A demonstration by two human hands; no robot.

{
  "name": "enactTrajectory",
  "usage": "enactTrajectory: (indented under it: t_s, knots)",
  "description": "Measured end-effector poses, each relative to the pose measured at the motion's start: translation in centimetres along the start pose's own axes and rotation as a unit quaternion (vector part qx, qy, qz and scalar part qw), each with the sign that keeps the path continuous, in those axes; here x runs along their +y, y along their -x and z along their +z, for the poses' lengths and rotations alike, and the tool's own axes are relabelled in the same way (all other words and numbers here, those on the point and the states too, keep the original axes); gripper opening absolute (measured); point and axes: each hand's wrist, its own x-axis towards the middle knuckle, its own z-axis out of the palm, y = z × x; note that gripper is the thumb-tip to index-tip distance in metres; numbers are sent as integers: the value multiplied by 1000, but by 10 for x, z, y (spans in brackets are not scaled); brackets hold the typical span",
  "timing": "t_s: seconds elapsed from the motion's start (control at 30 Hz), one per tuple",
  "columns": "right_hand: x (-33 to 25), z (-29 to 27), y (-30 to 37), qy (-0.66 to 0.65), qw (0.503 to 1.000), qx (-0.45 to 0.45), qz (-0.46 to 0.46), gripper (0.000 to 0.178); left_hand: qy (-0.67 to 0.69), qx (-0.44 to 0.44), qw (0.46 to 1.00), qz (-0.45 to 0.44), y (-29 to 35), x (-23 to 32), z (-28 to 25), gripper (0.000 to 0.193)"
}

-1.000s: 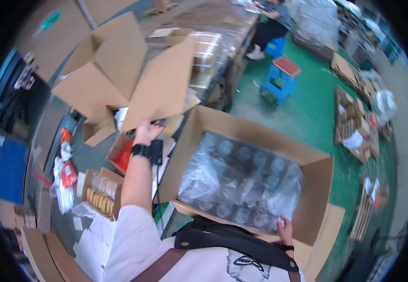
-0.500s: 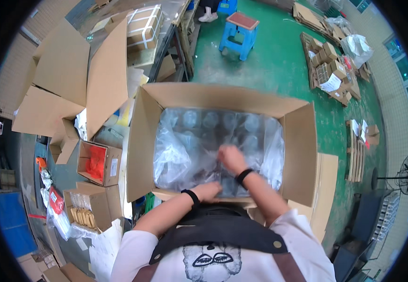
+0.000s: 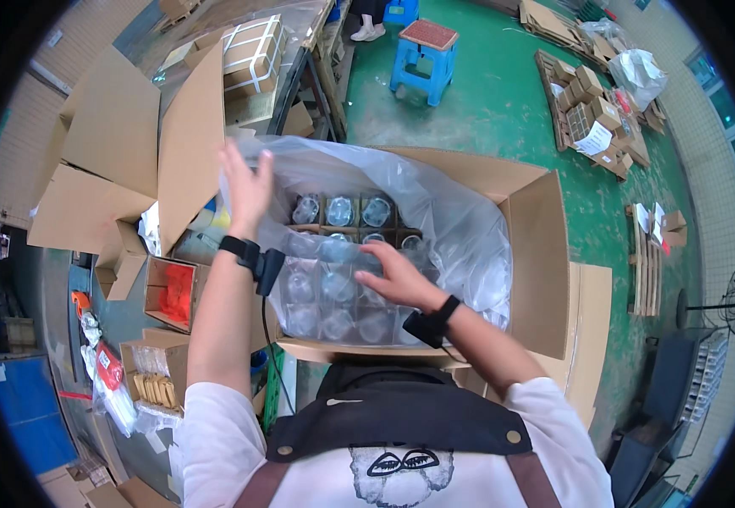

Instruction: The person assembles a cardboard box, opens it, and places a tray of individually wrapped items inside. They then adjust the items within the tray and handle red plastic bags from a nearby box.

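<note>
An open cardboard carton [image 3: 541, 233] stands in front of me, lined with a clear plastic bag [image 3: 422, 190]. Inside it, round clear containers, glass or plastic, I cannot tell which, sit in rows between cardboard dividers [image 3: 357, 232]. At the back the containers [image 3: 339, 212] are uncovered, while the front rows show through plastic film. My left hand [image 3: 249, 190] is at the far left corner, fingers spread, against the bag's edge and the carton's left flap. Over the middle of the rows hovers my right hand [image 3: 397, 275], its thumb and fingers apart and nothing between them.
Left of the carton are a large open box [image 3: 113, 127], a small box with red material [image 3: 177, 292] and a box of wrapped pieces [image 3: 157, 372]. A blue stool [image 3: 422, 68] stands beyond. Loaded pallets [image 3: 591, 114] and a fan [image 3: 731, 305] are at the right.
My left hand has gone from the carton's near edge to its far left corner. The bag is now drawn open toward the back, uncovering containers. My right hand has shifted slightly left.
</note>
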Motion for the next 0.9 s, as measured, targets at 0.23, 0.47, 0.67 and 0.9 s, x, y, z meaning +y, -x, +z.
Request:
enactTrajectory:
  t_s: [0.23, 0.47, 0.67, 0.9]
  knots:
    - [97, -184, 7, 538, 778, 215, 244, 93, 47, -240, 950, 193, 116, 81, 11, 55]
    - [-12, -231, -6, 518, 786, 329, 72, 75, -88, -153, 981, 81, 50, 46, 34, 68]
    - [40, -126, -13, 280, 916, 258, 128, 72, -94, -188, 978, 12, 28, 47, 22, 66]
    - [101, -226, -78, 365, 871, 257, 205, 49, -15, -190, 981, 45, -11, 9, 27, 41]
